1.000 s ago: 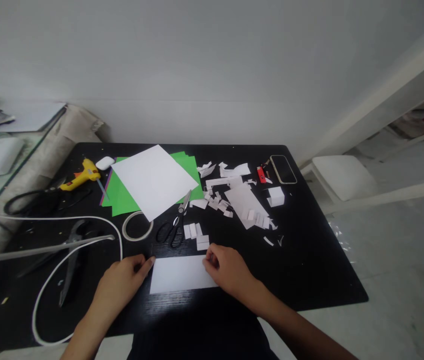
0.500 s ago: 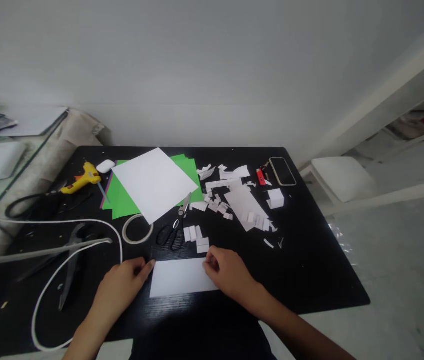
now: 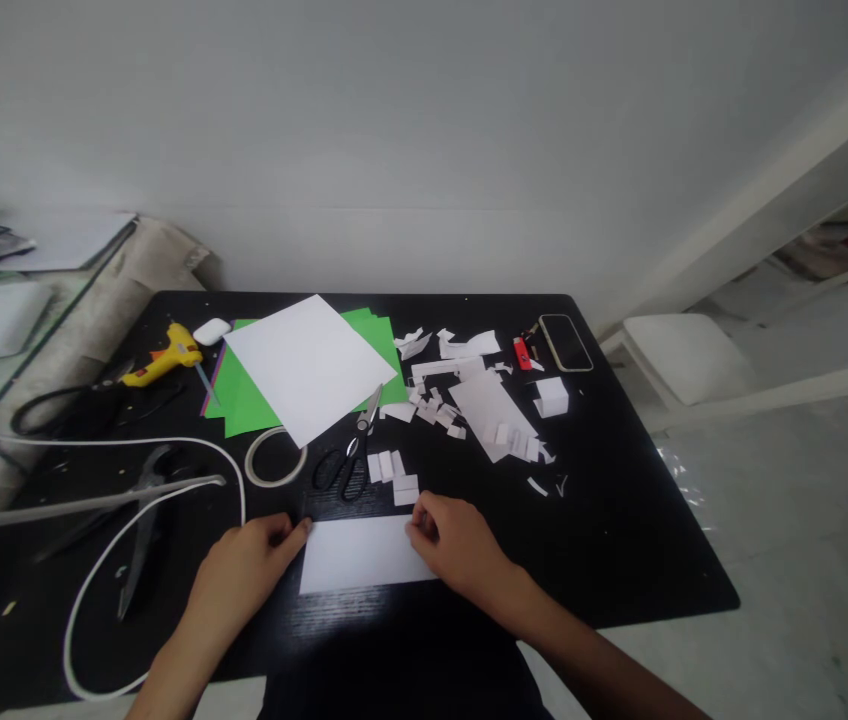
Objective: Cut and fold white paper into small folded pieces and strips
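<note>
A white paper strip (image 3: 364, 555) lies flat on the black table in front of me. My left hand (image 3: 248, 560) rests at its upper left corner, thumb tip on the edge and fingers curled under. At the right end, my right hand (image 3: 461, 545) pinches the strip near its upper edge, fingertips partly hidden. Just beyond the strip sit small folded paper pieces (image 3: 406, 490) and black-handled scissors (image 3: 355, 450), blades pointing away. A roll of tape (image 3: 250, 470) lies past my left hand.
White and green sheets (image 3: 244, 400) are stacked at the back, beside a yellow glue gun (image 3: 161, 358). Paper scraps (image 3: 469, 345), a red lighter (image 3: 521, 354) and a phone (image 3: 565, 343) lie right of them. A white cable (image 3: 94, 590) loops round pliers (image 3: 140, 540) on the left.
</note>
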`<state>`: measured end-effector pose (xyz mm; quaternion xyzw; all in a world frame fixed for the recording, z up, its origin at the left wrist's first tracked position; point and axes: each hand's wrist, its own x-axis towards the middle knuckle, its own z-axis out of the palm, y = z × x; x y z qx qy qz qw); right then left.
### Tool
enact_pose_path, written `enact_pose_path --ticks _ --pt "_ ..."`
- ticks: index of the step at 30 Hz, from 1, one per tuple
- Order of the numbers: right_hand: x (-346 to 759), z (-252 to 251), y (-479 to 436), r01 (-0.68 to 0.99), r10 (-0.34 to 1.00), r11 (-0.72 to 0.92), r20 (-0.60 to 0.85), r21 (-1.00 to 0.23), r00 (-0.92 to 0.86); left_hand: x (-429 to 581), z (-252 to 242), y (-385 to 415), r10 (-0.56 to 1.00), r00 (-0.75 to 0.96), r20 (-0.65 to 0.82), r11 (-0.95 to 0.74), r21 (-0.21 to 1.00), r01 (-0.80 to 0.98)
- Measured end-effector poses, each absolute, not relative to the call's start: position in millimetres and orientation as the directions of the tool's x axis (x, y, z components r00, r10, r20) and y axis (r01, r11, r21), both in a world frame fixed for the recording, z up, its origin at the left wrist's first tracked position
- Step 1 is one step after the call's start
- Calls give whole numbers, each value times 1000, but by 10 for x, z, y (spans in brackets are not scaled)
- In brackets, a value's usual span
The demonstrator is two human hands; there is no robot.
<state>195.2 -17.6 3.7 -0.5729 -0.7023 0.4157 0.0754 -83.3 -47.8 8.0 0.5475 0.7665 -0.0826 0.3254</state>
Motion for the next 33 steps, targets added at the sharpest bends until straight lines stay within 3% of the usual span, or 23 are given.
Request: enact_pose_path --ticks 33 --pt "1954 33 -186 744 863 14 -367 -668 -346 -813 130 -445 777 -192 -600 395 227 890"
